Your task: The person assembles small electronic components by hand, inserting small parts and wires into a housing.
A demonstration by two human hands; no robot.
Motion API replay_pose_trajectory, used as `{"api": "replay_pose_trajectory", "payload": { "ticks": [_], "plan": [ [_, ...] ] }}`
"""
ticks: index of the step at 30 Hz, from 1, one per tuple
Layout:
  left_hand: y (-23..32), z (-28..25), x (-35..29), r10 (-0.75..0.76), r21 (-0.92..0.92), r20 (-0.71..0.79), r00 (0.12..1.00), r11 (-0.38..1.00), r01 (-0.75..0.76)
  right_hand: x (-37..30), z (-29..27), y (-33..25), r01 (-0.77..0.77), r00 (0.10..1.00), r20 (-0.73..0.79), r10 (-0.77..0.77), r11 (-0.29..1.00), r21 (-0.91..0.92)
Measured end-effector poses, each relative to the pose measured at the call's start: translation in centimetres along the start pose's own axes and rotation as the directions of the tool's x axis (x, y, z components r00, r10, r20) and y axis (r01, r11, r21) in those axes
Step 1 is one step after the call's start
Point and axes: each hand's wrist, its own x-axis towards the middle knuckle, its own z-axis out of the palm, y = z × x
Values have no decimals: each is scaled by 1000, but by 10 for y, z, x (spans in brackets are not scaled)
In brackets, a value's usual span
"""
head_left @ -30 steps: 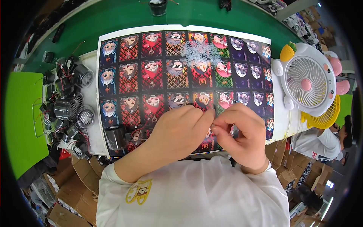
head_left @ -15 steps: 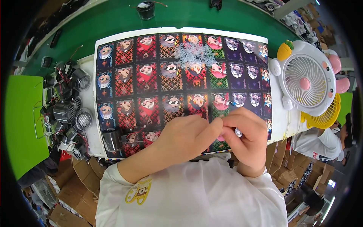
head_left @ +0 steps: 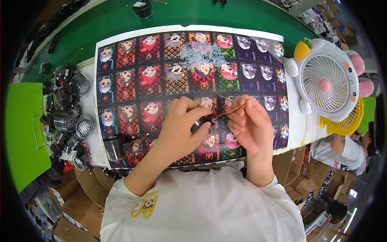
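My left hand [head_left: 183,125] is closed around a small dark round motor-like part [head_left: 209,120] over the middle of the printed sheet [head_left: 133,90]. Red and black wires [head_left: 224,114] run from this part to my right hand [head_left: 252,123], whose thumb and forefinger pinch their far end. Beside the right fingers lies a thin metal shaft [head_left: 225,97], its other end hidden behind the hand. A heap of small clear rings [head_left: 203,55] sits farther back on the sheet. Near the sheet's front left corner stands a dark cylindrical housing [head_left: 114,148] with thin wires beside it.
On the left are piled several dark round fan-motor units [head_left: 66,119] with wires. At right stand a white animal-shaped fan [head_left: 322,82] and a yellow fan grille [head_left: 346,121]. Another dark cup-like unit [head_left: 142,10] is on the green surface [head_left: 181,16]. A co-worker's sleeve [head_left: 322,152] shows at far right.
My hands, previously close together, have moved apart. The dark part in my left hand and its red and black wires now show, with the wires stretched toward my right fingers.
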Motion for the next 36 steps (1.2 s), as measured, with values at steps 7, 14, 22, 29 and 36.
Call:
{"api": "replay_pose_trajectory", "payload": {
  "ticks": [7,14,22,29,36],
  "plan": [
    [-10,25,-9,-153,-256,-100,983,959,123,-5,5,23,14,988,-76,-135,570,-821],
    [-3,24,-12,-87,-187,-175,981,981,54,1,14,27,406,862,384,-330,-5,-914],
    [-11,21,-12,-20,-141,-208,978,990,-10,21,6,9,385,854,414,-316,-152,-910],
    [-10,21,-11,-68,-200,-197,978,979,28,24,-33,-4,159,940,277,-199,-461,-873],
    [-12,19,-13,-79,-207,-155,985,977,46,-5,9,11,304,953,303,-29,84,-949]
  ]
}}
